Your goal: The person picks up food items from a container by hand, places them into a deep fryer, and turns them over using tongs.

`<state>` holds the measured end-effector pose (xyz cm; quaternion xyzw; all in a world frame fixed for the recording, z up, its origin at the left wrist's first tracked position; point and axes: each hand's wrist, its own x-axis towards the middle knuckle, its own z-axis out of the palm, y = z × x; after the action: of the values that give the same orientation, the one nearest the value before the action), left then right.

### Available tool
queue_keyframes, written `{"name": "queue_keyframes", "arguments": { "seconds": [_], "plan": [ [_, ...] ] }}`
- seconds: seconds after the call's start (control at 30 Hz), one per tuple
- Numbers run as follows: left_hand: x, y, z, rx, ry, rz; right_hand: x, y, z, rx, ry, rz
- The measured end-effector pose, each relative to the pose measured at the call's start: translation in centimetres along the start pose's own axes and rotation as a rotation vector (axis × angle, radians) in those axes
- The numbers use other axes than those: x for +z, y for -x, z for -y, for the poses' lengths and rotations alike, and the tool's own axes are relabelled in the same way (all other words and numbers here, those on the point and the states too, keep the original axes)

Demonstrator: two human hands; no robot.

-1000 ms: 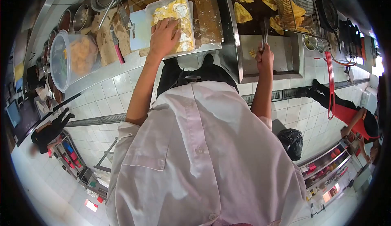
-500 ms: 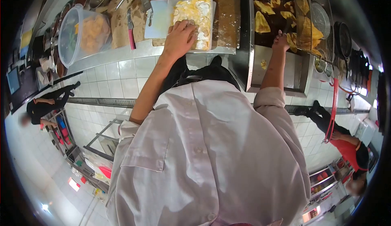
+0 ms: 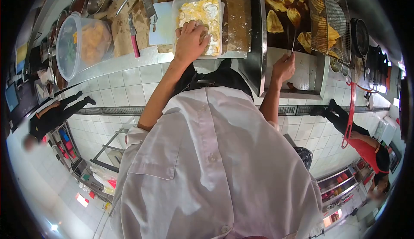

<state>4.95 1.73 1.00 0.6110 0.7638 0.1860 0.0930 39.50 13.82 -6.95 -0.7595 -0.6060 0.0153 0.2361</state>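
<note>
My left hand point(image 3: 192, 43) lies over a white rectangular tub point(image 3: 174, 15) of yellow slices dusted with white powder point(image 3: 194, 10). Its fingers are bent and spread slightly apart, with the tips on the food. To the right, my right hand point(image 3: 283, 68) is closed around a pair of metal tongs point(image 3: 294, 43), at the front of the fryer. The far ends of the tongs meet a golden fried triangle point(image 3: 293, 17). Several more fried triangles point(image 3: 274, 22) float in the dark oil point(image 3: 278, 43) around it.
A wire fry basket point(image 3: 323, 36) holding fried pieces stands right of the oil. Left of the tub are a white cutting board point(image 3: 161, 28), a red-handled knife point(image 3: 134, 40) and a clear bucket point(image 3: 69, 49) of orange pieces. Co-workers stand at far left point(image 3: 43, 120) and far right point(image 3: 364, 150).
My right hand has drawn back toward me and left, and the tongs now show at a fried triangle. My left hand stays over the tub, its fingers slightly shifted.
</note>
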Motion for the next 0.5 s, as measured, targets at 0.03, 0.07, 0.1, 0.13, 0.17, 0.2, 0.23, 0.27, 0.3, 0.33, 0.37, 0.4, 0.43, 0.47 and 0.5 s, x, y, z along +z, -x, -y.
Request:
{"name": "queue_keyframes", "arguments": {
  "seconds": [0.03, 0.07, 0.1, 0.13, 0.17, 0.2, 0.23, 0.27, 0.3, 0.33, 0.37, 0.4, 0.43, 0.47, 0.5],
  "plan": [
    [0.0, -0.1, -0.1, -0.015, 0.014, 0.009, -0.8, 0.6, -0.5, 0.005, 0.001, 0.035],
    [0.1, -0.2, -0.2, -0.031, 0.026, 0.019, -1.3, 1.1, -0.8, 0.012, 0.001, 0.071],
    [0.2, -0.2, -0.2, -0.054, 0.046, 0.016, -1.4, 1.3, -1.5, 0.0, -0.032, 0.08],
    [0.4, -0.2, -0.2, -0.079, 0.064, 0.014, -1.5, 1.3, -2.4, -0.011, -0.067, 0.089],
    [0.5, -0.2, -0.2, -0.103, 0.081, 0.012, -1.4, 1.4, -3.1, -0.02, -0.102, 0.1],
    [0.7, -0.2, -0.1, -0.101, 0.084, -0.028, -1.5, 1.1, -3.1, -0.013, -0.104, 0.118],
    [1.1, -0.1, 0.0, -0.099, 0.088, -0.068, -1.7, 0.4, -2.6, -0.007, -0.105, 0.137],
    [1.5, -0.1, 0.2, -0.096, 0.093, -0.107, -1.8, -0.4, -2.2, 0.0, -0.105, 0.156],
    [1.8, -0.1, 0.4, -0.11, 0.114, -0.095, -1.5, -1.3, -1.9, -0.025, -0.12, 0.138],
    [1.9, -0.3, 0.7, -0.124, 0.135, -0.084, -0.8, -2.4, -1.5, -0.049, -0.136, 0.12],
    [2.1, -0.3, 0.8, -0.137, 0.156, -0.072, -0.2, -3.4, -1.3, -0.073, -0.151, 0.101],
    [2.4, -0.4, 0.9, -0.126, 0.14, -0.076, 0.5, -4.5, -1.2, -0.071, -0.156, 0.122],
    [2.5, -0.4, 0.9, -0.117, 0.122, -0.083, 1.4, -5.7, -1.3, -0.071, -0.164, 0.143],
    [2.5, -0.4, 1.0, -0.11, 0.102, -0.092, 2.3, -6.8, -1.4, -0.073, -0.174, 0.164],
    [2.5, -0.5, 1.2, -0.126, 0.111, -0.068, 3.4, -7.6, -1.9, -0.068, -0.131, 0.167]
  ]
}}
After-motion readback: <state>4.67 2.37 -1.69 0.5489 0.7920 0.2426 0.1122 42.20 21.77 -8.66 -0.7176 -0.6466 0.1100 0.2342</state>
